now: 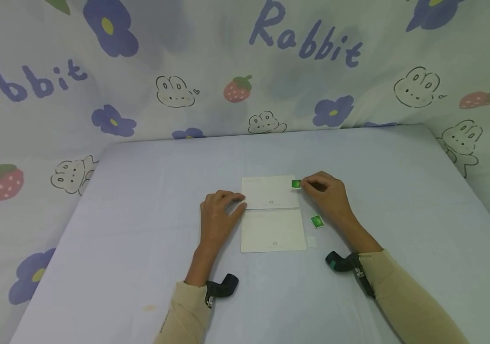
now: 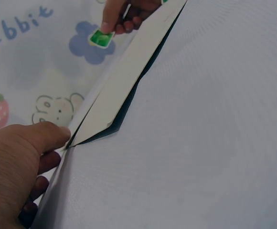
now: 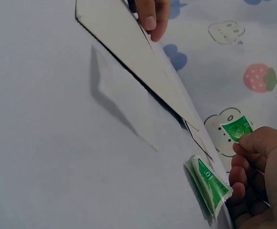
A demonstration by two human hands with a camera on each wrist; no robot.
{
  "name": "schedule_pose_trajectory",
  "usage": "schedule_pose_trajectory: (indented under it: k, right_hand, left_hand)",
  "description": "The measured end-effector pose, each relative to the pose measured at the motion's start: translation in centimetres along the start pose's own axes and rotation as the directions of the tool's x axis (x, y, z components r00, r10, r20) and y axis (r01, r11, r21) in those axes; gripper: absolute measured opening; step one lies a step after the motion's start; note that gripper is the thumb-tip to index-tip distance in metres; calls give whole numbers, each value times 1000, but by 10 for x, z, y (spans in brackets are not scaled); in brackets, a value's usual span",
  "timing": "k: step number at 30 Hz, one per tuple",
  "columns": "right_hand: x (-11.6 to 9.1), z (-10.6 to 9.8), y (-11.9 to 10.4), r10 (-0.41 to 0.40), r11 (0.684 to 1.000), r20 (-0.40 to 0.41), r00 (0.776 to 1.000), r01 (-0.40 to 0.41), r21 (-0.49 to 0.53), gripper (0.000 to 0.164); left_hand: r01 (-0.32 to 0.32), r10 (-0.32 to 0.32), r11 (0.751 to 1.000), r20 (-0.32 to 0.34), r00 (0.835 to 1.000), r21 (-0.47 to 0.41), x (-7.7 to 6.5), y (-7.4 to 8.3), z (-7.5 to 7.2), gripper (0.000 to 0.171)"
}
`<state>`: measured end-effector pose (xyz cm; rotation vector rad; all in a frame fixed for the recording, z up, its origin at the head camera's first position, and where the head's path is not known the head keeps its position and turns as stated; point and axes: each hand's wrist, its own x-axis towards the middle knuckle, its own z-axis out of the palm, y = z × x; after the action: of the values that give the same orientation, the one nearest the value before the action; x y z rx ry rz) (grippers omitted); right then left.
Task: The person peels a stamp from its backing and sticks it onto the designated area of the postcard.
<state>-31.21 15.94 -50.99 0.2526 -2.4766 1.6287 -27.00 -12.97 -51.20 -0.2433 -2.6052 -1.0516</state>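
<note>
We see the green square [image 1: 296, 184] pinched between the thumb and forefinger of the right hand [image 1: 326, 193], held at the upper right edge of the pale card [image 1: 271, 231]. That grip is closed on the square's edge, the wrist angled inward and the other fingers folded toward the palm. The left hand [image 1: 219, 217] rests on the counter [image 1: 142, 215] at the card's left side, thumb and forefinger curved and slightly apart, their tips touching the edge near the crease; this grip is loose, clasped round nothing.

The square is thin, with a white border. The card is matte and off-white, in two oblong panels, each with a tiny printed mark we cannot read. Just beside its right edge lies a second green piece [image 1: 317, 221], curled up from the surface, its end toothed, with a "10" on it. Nearer us sits a small translucent piece [image 1: 311, 242]. Smooth white cloth covers the counter, and behind hangs a softly creased fabric [image 1: 210, 62] printed with rabbits, strawberries and violet-blue flowers.
</note>
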Motion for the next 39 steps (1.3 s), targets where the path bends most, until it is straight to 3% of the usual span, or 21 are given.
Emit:
schedule_pose_trajectory:
  k: [28, 39]
  right_hand:
    - [14, 5, 6, -22, 999, 13, 1000, 23, -49, 13]
    - [20, 8, 6, 18, 994, 24, 1000, -16, -108, 16]
  left_hand:
    - [-18, 18, 1000, -11, 1000, 0, 1, -1, 1, 17]
    - [-2, 2, 1000, 5, 1000, 7, 2, -2, 1, 18]
